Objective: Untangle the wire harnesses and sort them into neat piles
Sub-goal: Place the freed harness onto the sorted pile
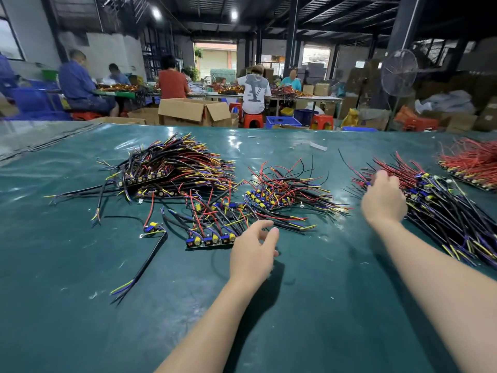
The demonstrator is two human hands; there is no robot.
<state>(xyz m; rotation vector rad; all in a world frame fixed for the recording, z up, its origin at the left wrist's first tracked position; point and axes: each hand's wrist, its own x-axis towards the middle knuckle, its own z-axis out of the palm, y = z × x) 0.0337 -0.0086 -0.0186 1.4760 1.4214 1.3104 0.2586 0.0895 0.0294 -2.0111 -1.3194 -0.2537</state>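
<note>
Wire harnesses (pixel 172 168) lie piled beside both hands (pixel 252 254) (pixel 383 201).

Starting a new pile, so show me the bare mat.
Bare: the green mat nearest you, around both forearms, and the far strip beyond the harness piles. Crowded: the middle band, from the left pile through the centre pile to the right pile.

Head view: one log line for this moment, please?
left hand: open beside board strip | right hand: on right wire pile, grip unclear
</note>
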